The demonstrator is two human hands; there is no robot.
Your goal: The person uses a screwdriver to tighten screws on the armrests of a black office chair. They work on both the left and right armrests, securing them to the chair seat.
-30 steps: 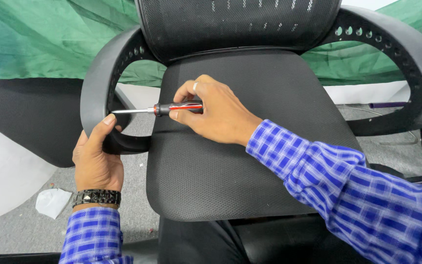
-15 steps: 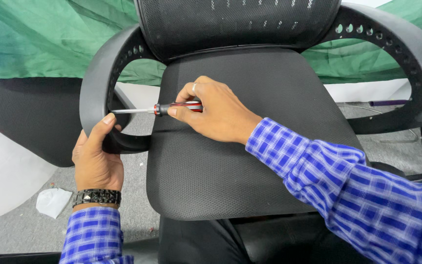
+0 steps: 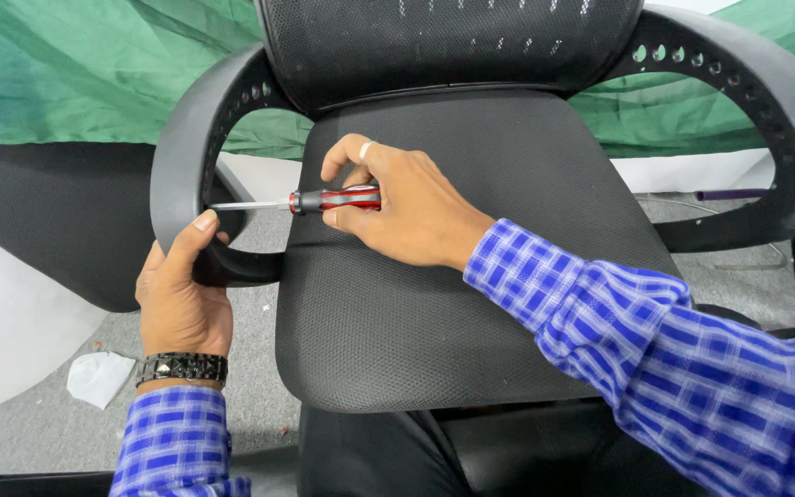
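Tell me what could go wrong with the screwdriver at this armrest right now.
1. The red-and-black-handled screwdriver points its thin metal shaft toward the left hand, whose thumb lies near the tip; a slip could jab it.
2. The right hand grips only the handle, so the tip could skid and scratch the curved black plastic armrest.
3. The tip's seating is hidden, so it may be misaligned.

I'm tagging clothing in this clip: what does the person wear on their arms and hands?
Both arms are in long sleeves of blue-and-white checked cloth. The left hand has a black studded bracelet at the wrist, just above the left sleeve cuff. The right hand has a pale ring on one of its fingers; the right sleeve reaches the wrist. No gloves.
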